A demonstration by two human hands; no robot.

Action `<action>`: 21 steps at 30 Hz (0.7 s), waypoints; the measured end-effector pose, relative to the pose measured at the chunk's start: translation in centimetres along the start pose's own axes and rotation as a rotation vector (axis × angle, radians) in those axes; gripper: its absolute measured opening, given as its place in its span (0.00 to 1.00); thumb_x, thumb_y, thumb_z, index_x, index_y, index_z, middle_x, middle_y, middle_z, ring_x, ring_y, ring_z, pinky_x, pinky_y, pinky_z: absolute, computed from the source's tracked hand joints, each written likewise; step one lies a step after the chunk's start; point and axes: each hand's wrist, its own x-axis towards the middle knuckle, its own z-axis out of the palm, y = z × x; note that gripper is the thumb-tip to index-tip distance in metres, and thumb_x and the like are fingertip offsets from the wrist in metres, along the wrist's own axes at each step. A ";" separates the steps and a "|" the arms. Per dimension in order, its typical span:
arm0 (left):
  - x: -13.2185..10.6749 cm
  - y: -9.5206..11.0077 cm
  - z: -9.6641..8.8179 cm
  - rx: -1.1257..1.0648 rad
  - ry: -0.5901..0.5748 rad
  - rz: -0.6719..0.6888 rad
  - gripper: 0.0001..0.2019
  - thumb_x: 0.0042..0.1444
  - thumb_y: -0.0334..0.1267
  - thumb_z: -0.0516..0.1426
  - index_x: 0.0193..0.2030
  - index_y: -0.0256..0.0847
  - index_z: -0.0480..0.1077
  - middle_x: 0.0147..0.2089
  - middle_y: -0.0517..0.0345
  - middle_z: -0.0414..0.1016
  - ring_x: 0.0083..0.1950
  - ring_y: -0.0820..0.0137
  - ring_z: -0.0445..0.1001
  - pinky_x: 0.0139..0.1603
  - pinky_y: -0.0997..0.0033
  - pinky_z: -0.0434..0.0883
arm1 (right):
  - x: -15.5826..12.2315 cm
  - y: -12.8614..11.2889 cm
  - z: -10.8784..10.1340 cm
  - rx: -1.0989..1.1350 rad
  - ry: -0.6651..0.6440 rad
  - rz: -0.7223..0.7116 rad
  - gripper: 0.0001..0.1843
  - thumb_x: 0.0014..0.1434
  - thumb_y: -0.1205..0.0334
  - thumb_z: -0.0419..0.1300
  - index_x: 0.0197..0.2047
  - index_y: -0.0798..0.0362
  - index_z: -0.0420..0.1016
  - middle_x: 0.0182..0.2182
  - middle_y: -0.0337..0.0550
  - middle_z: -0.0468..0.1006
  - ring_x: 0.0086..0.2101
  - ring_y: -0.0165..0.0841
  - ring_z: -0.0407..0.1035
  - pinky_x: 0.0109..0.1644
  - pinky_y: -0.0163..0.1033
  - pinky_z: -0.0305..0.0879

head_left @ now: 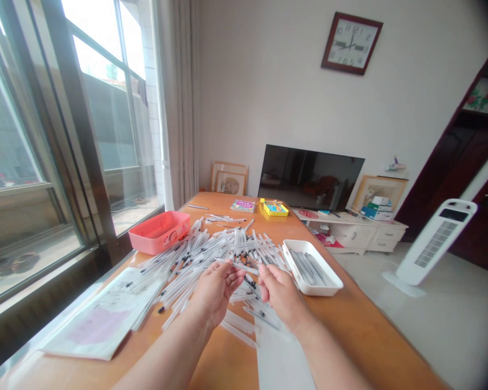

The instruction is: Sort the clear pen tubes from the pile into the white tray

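Between my two hands lies a slim translucent pen (244, 267), held roughly level above the table. My left hand (218, 286) pinches its left end between thumb and fingers. At the other end, my right hand (277, 290) grips it with thumb and curled fingers. Beneath and beyond the hands spreads a large heap of clear pen barrels (195, 271), with black caps scattered among them. To the right of my right hand stands a white tray (332, 285) with several grey-black pens (311, 265) lying side by side in it.
A red plastic basket (146, 244) stands at the table's left edge. Printed papers (101, 319) lie front left, a white sheet (278, 352) under my right forearm. A yellow box (274, 208) and a purple booklet (243, 206) lie at the far end. Right of the table stands a white tower fan (435, 244).
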 end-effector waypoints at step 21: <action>0.7 -0.2 -0.5 0.048 -0.006 0.026 0.05 0.59 0.31 0.60 0.37 0.37 0.66 0.35 0.48 0.78 0.35 0.68 0.81 0.38 0.72 0.78 | 0.2 0.5 0.2 0.172 -0.050 0.180 0.27 0.62 0.36 0.51 0.31 0.53 0.67 0.16 0.34 0.67 0.16 0.24 0.52 0.20 0.31 0.45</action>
